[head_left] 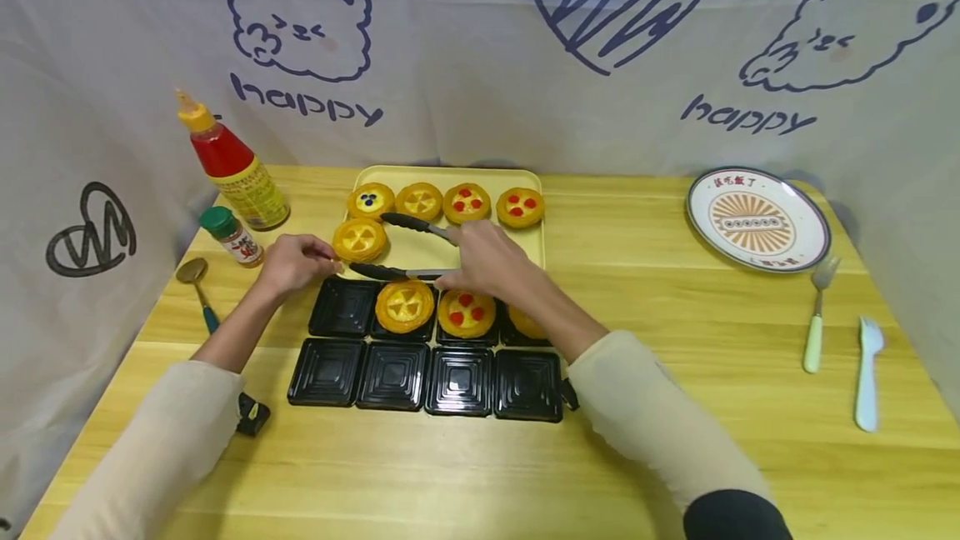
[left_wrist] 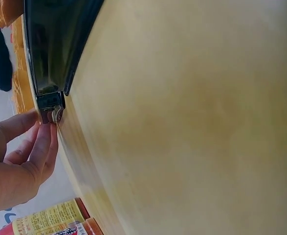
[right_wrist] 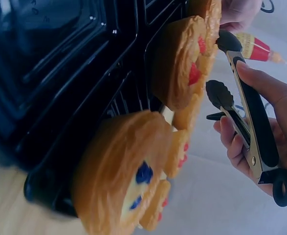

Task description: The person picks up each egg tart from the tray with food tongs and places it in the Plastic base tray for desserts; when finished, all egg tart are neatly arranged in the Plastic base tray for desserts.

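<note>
My right hand (head_left: 491,257) grips steel tongs (right_wrist: 253,105) with black tips. In the head view the tongs are spread, one tip on each side of a tart with yellow pieces (head_left: 360,240) at the front left of a cream tray (head_left: 450,252). With thumb and fingertips my left hand (left_wrist: 23,161) pinches the far-left corner of a black compartment tray (head_left: 330,369). Its back row holds a yellow-topped tart (head_left: 405,307), a red-topped tart (head_left: 467,313) and a blue-dotted tart (right_wrist: 133,181), which my right arm partly covers in the head view.
More tarts (head_left: 467,204) line the cream tray's back. At left stand a sauce bottle (head_left: 240,177) and green-capped shaker (head_left: 231,237), with a spoon (head_left: 197,282) nearby. A round plate (head_left: 757,219), a fork (head_left: 819,315) and a pale blue utensil (head_left: 868,377) lie right.
</note>
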